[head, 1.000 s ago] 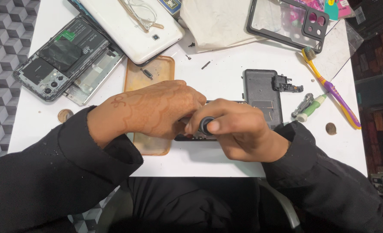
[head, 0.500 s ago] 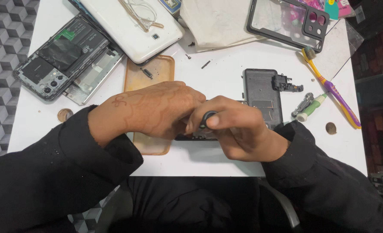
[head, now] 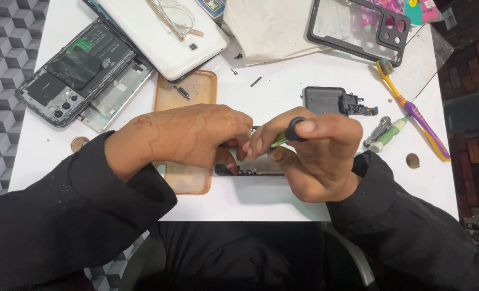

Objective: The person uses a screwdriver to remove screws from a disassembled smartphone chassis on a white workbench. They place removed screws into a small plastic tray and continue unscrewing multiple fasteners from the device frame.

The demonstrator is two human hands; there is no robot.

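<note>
Around the two hands

Under both hands, a phone frame [head: 250,171] on the table [head: 282,196]. Beneath the left hand [head: 188,134], a phone case [head: 188,97]. Beyond the right hand [head: 315,148], a dark module [head: 325,99]; to its right, a toothbrush [head: 414,110].

Lying open at the white table's [head: 304,199] far left: a dismantled phone [head: 75,73], insides showing, touching a bare frame [head: 118,97]. Resting just beyond: a white tablet [head: 161,32] bearing glasses [head: 172,19]. Sitting mid-table: an amber case [head: 188,94] and loose screws [head: 233,71]. Crowding the right side: a clear black-rimmed case [head: 358,27], a dark module [head: 325,99], a toothbrush [head: 412,108], a green tool [head: 387,134].
</note>
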